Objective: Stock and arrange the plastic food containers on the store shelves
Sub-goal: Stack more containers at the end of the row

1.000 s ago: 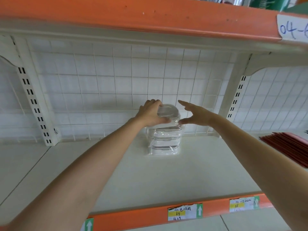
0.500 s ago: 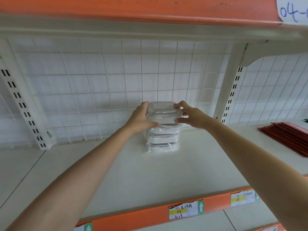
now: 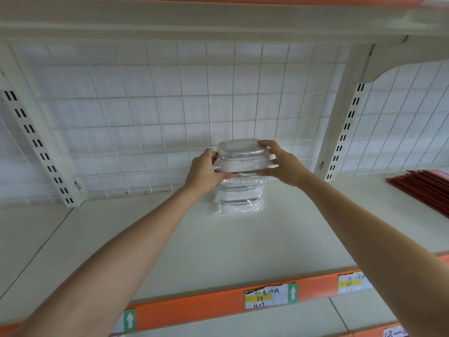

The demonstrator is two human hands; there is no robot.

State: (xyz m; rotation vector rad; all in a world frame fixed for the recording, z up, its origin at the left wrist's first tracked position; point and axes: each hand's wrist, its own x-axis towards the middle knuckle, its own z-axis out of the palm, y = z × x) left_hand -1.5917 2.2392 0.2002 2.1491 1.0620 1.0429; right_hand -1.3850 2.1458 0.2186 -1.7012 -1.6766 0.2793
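The top container (image 3: 243, 155), clear-lidded and wrapped in film, sits on a stack of wrapped containers (image 3: 239, 198) at the back of the cream shelf (image 3: 170, 239), close to the white wire grid (image 3: 170, 117). My left hand (image 3: 206, 172) grips its left end, thumb curled under the front edge. My right hand (image 3: 279, 164) clasps the right end, fingers over the lid's corner, thumb along the base. Both forearms reach up and inward. Red flat packs (image 3: 422, 188) lie far right; handwritten price tags (image 3: 263, 296) line the orange edge strip (image 3: 194, 310)
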